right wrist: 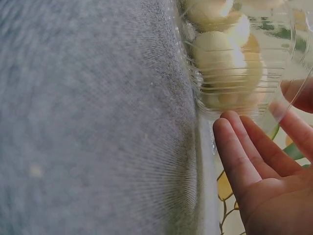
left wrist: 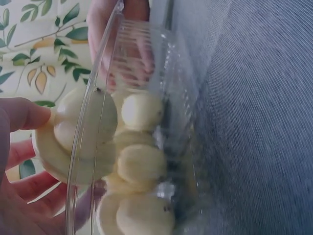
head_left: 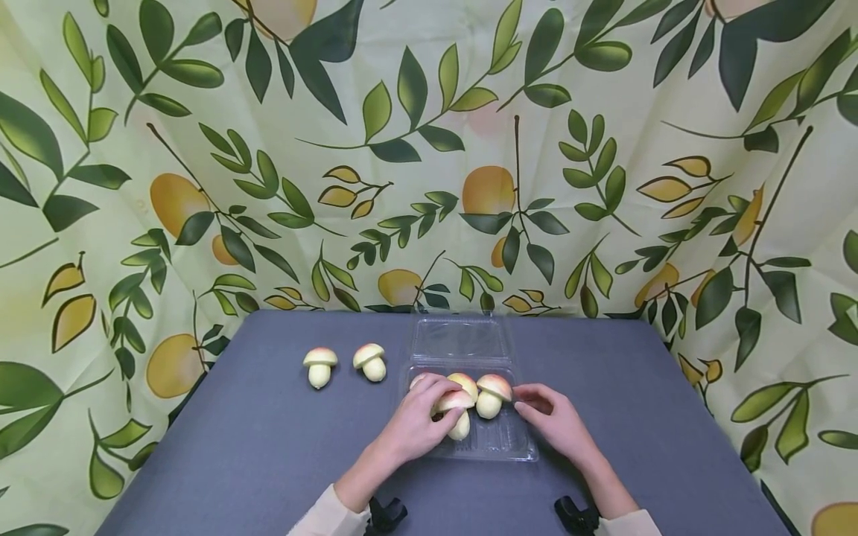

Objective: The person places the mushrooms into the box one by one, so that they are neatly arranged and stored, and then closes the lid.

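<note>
My left hand (head_left: 417, 418) pinches a mushroom-shaped piece (head_left: 459, 424) with a pale stem and reddish cap, over the front of a clear plastic box (head_left: 499, 445). In the left wrist view, thumb and fingers hold this mushroom (left wrist: 73, 134) at the box's rim. Three similar mushrooms sit in a row along the back of the box, among them the rightmost mushroom (head_left: 492, 394); the leftmost is partly hidden by my left hand. My right hand (head_left: 558, 423) is at the box's right side, fingers extended, fingertips (right wrist: 229, 120) right at the clear wall.
Two more mushrooms, a left one (head_left: 320, 366) and a right one (head_left: 370, 362), lie on the grey tabletop (head_left: 268, 447) left of the box. The box's clear lid (head_left: 462, 339) is folded back behind it. A leaf-patterned cloth (head_left: 402, 223) hangs behind the table.
</note>
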`<state>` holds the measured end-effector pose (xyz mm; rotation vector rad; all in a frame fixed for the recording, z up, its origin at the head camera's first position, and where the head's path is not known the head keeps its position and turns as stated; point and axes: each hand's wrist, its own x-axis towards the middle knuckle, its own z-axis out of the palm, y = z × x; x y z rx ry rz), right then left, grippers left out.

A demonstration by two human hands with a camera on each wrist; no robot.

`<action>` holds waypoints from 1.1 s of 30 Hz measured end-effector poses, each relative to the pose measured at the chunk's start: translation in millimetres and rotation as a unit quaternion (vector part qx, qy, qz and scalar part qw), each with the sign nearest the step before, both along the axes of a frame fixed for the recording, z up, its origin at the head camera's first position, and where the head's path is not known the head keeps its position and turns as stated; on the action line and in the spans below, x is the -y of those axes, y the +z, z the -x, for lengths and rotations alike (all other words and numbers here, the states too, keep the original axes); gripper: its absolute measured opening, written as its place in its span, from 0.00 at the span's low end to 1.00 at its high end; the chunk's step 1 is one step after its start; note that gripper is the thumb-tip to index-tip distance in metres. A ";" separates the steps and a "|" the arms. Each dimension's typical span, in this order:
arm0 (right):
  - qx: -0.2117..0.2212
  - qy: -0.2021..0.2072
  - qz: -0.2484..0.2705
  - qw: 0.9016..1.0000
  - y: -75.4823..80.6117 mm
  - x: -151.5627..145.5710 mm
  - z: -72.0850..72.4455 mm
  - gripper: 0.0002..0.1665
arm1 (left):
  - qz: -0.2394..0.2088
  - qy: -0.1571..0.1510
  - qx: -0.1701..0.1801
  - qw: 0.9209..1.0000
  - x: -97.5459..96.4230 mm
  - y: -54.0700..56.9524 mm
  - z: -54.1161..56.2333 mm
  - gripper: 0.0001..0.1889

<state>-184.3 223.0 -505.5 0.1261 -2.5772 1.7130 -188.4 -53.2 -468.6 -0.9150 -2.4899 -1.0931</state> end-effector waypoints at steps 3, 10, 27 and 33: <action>-0.001 0.001 0.006 1.000 -2.5 -1.3 0.7 0.20 | -0.003 -0.006 0.006 1.000 -6.4 -1.7 -0.1 0.13; -0.001 0.001 0.010 1.000 -1.7 -0.8 -0.1 0.20 | -0.002 -0.035 0.008 0.999 -20.9 -6.1 -2.5 0.12; -0.011 0.006 -0.003 1.000 -4.4 -1.2 1.6 0.18 | 0.041 -0.045 0.025 0.998 -50.5 -10.8 -6.5 0.14; -0.010 0.018 0.016 1.000 0.9 -1.2 -0.3 0.18 | 0.051 -0.055 0.016 0.997 -57.6 -12.3 -5.7 0.14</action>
